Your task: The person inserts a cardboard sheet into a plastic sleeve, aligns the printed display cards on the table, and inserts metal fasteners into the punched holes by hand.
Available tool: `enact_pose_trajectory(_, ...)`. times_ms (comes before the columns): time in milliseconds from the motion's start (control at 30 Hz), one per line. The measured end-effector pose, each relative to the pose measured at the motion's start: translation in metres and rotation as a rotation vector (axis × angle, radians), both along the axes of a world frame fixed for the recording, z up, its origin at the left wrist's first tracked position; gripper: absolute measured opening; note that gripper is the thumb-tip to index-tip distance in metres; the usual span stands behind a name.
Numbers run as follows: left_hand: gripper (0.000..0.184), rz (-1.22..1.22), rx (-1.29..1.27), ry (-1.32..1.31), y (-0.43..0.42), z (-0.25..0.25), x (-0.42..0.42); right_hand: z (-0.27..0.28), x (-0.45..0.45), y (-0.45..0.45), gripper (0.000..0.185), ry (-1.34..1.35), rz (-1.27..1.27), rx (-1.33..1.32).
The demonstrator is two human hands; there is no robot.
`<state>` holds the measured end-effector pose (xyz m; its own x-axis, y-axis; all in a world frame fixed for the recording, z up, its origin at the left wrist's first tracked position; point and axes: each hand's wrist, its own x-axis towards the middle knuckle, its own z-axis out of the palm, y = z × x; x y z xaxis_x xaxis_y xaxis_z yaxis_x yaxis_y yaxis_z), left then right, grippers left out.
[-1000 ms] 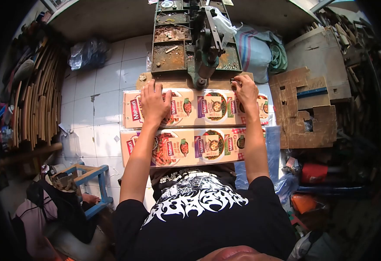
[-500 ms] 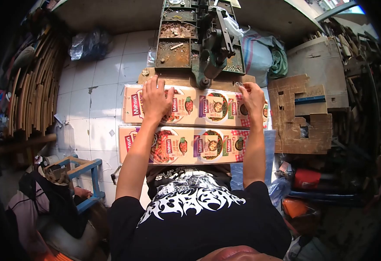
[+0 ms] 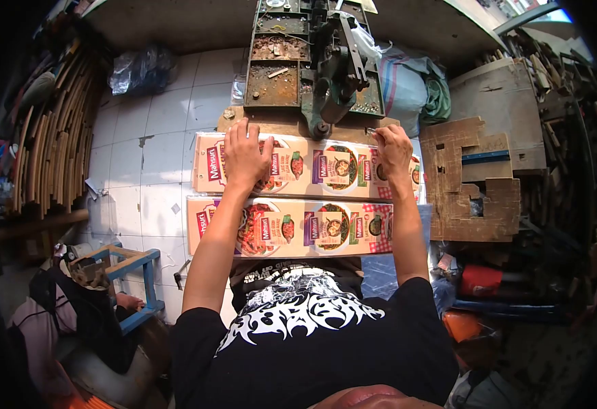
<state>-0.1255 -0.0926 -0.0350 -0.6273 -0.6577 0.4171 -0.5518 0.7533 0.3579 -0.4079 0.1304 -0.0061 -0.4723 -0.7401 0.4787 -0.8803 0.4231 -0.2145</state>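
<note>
Two printed "Mahsuri" food-picture panels lie one before the other: the far panel (image 3: 298, 170) against the cardboard-covered work surface (image 3: 278, 127), the near panel (image 3: 292, 238) closer to my body. My left hand (image 3: 246, 155) rests on the far panel's left part, fingers stretched toward its far edge. Over the right end of that panel, my right hand (image 3: 394, 151) has its thumb and fingers pinched together near the far edge. A small shiny bit shows at its fingertips, too small to name. Between the hands stands the dark metal head of a hand press (image 3: 321, 128).
Behind the panels, a compartmented metal tray (image 3: 274, 85) holds small loose bits. A white sack (image 3: 404, 85) stands right of it. Cut cardboard (image 3: 441, 211) lies at right, stacked boards (image 3: 53, 136) lean at left, and a blue frame (image 3: 152, 273) stands lower left.
My right hand has turned slightly at the far panel's right end, its fingers still pinched. The left hand stays in place, and both panels have hardly moved.
</note>
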Motion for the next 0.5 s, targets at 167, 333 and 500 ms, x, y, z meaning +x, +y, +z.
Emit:
enact_pose_trajectory(167, 0.038, 0.001, 0.013, -0.008, 0.0, 0.001, 0.001, 0.001, -0.011, -0.003, 0.005, 0.116, 0.107, 0.103)
enact_pose_trajectory(333, 0.039, 0.005, 0.009, -0.007, -0.001, 0.0, 0.0, 0.002, -0.023, -0.009, 0.005, 0.117, 0.207, 0.107)
enact_pose_trajectory(500, 0.04, 0.004, 0.005, -0.013, 0.0, 0.001, 0.001, -0.001, -0.027, -0.014, 0.006, 0.069, 0.225, 0.138)
